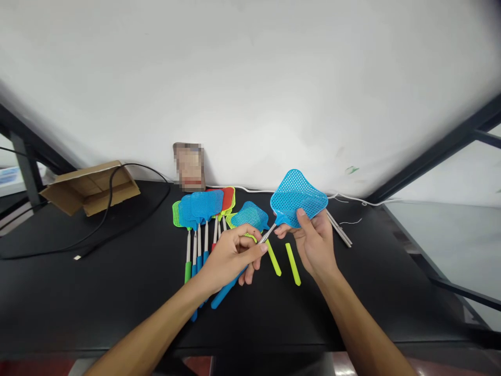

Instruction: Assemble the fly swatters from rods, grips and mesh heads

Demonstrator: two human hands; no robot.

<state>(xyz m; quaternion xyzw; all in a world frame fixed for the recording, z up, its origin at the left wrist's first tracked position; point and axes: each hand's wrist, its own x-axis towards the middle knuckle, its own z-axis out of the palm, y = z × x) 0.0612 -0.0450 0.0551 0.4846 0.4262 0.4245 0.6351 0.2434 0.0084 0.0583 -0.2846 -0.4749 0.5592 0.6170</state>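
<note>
While left hand grips shaft, right hand pinches swatter head.

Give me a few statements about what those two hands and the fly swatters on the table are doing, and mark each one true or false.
1. The right hand holds the blue swatter head. True.
2. The left hand lies flat and empty on the black table. False: it grips the blue handle and metal rod of the same swatter.
3. A pile of swatters lies to the left of the hands. True.
4. The two loose green handles stand upright. False: they lie flat on the table.
5. A cardboard box sits at the far left with a black cable over it. True.
</note>
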